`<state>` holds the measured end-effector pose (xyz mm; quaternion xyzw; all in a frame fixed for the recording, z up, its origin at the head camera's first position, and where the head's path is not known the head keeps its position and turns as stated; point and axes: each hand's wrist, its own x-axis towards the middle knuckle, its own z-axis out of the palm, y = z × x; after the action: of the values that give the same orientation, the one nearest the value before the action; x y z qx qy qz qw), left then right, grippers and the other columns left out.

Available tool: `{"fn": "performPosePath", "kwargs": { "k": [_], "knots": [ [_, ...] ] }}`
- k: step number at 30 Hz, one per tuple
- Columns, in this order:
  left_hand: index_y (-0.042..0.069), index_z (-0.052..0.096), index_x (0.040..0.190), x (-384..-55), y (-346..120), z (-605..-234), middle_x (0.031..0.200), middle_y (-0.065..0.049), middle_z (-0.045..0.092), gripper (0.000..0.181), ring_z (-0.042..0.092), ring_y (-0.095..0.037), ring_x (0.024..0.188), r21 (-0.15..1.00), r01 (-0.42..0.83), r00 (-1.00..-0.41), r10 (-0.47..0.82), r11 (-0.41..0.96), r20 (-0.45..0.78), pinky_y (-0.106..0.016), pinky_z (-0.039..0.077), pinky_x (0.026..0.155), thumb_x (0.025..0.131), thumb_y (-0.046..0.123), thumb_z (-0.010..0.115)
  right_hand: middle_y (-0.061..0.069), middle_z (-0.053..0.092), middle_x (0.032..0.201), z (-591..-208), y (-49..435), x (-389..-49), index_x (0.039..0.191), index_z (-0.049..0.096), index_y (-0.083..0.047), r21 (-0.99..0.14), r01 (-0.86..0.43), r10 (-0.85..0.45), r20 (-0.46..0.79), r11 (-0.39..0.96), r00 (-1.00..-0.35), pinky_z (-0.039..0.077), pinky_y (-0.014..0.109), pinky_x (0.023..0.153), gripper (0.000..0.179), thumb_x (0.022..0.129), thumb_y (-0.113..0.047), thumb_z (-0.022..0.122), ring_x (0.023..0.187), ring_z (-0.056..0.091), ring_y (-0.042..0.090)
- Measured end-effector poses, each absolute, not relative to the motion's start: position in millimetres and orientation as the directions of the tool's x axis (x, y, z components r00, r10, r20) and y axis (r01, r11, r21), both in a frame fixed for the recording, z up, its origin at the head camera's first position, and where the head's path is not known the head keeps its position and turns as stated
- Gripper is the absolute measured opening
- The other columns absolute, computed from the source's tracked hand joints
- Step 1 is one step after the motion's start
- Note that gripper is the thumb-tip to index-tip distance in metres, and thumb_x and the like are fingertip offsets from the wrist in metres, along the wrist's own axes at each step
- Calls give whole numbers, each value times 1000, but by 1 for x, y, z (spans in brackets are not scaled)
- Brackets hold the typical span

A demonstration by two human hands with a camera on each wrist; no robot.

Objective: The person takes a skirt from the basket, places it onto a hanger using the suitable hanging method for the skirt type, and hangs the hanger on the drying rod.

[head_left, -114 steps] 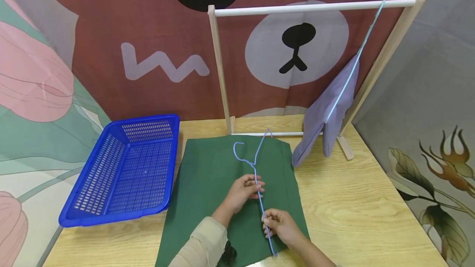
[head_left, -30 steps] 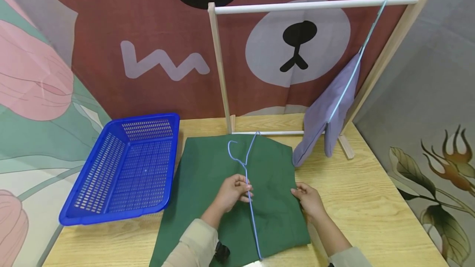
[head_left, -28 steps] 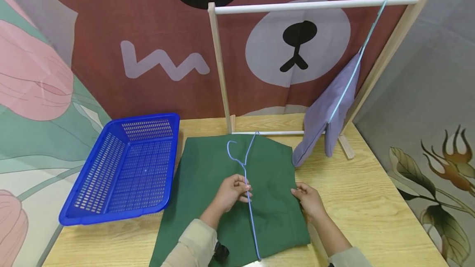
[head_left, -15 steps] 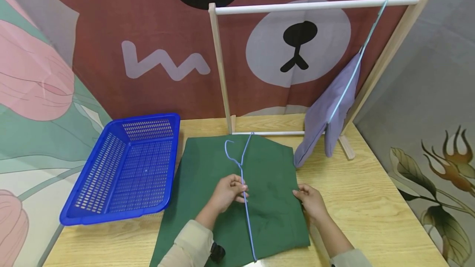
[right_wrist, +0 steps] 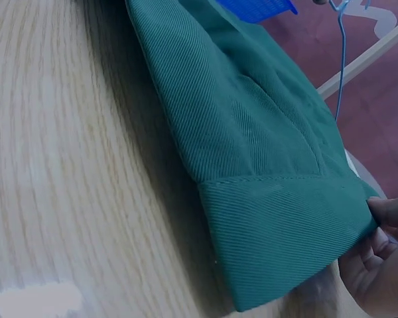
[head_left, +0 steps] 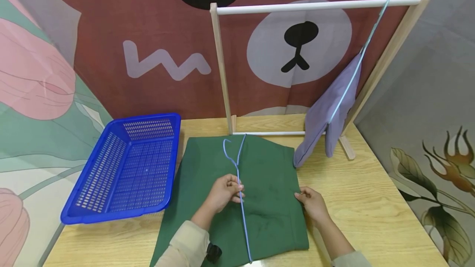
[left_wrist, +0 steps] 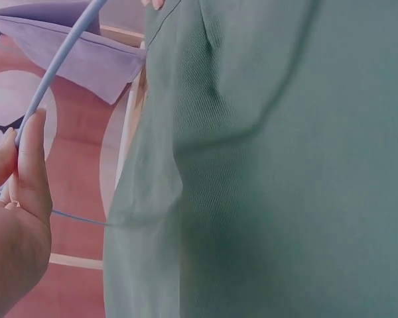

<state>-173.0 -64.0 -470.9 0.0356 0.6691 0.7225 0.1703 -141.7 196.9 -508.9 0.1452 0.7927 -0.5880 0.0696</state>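
Observation:
My left hand (head_left: 224,193) pinches a lavender-blue clothes hanger (head_left: 244,222) by its wire, holding it edge-on above a green cloth (head_left: 208,162). Its hook points toward the rack; the lower end reaches the cloth's near edge. Thumb and finger meet on the wire in the left wrist view, where the hanger (left_wrist: 56,63) slants upward. At the cloth's right edge, my right hand (head_left: 313,206) pinches the fabric between thumb and fingers. The right wrist view shows that edge of the cloth (right_wrist: 278,232) raised slightly, with a stitched seam band.
A wooden rack with a white top rail (head_left: 297,8) stands behind the cloth. A purple garment (head_left: 332,102) hangs at its right end on a light-blue hanger (head_left: 375,28). To the left sits a blue plastic basket (head_left: 137,172) on the wood-grain table (head_left: 356,201).
Earlier both hands were on the hanger; the right hand has since moved to the cloth's right edge and pinches it. The left hand has drifted left with the hanger.

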Motion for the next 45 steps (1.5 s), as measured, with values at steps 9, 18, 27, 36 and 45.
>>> {"fn": "performPosePath", "kwargs": {
  "k": [9, 18, 27, 36, 45],
  "knots": [
    [4, 47, 74, -171, -69, -463, 72, -23, 52, 15, 58, -20, 59, 984, -177, -940, 299, -21, -163, -32, 51, 53, 82, -8, 50, 3, 50, 74, -514, 199, -142, 93, 56, 6, -881, 318, 181, -269, 350, -946, 42, 26, 53, 17, 83, -8, 54, 65, 44, 13],
    [2, 46, 75, -174, -71, -463, 68, -13, 52, 13, 58, -23, 60, 986, -164, -933, 326, -16, -150, -34, 51, 53, 82, -8, 51, 4, 50, 69, -515, 199, -142, 90, 56, 7, -882, 297, 199, -237, 366, -951, 45, 28, 47, 13, 83, -3, 54, 56, 47, 13],
    [-1, 47, 79, -176, -75, -445, 76, -28, 50, 7, 59, -21, 61, 991, -129, -934, 335, 18, -128, -35, 51, 56, 82, -5, 52, 6, 50, 70, -516, 200, -142, 89, 58, 7, -844, 299, 241, -209, 446, -948, 42, 25, 48, 13, 83, -4, 53, 58, 45, 14],
    [-3, 46, 81, -175, -75, -429, 74, -18, 53, 6, 59, -19, 62, 994, -98, -938, 330, 40, -105, -35, 51, 57, 82, -4, 52, 5, 51, 67, -517, 200, -141, 84, 59, 7, -819, 299, 281, -177, 490, -943, 37, 25, 48, 11, 81, -3, 56, 57, 44, 14],
    [-6, 47, 85, -171, -76, -409, 74, -14, 53, 8, 59, -21, 63, 998, -45, -949, 309, 54, -59, -33, 51, 56, 82, -3, 54, 5, 52, 65, -522, 198, -141, 83, 59, 7, -793, 311, 282, -184, 524, -942, 37, 26, 50, 11, 81, -4, 55, 59, 45, 17]
  ]
}}
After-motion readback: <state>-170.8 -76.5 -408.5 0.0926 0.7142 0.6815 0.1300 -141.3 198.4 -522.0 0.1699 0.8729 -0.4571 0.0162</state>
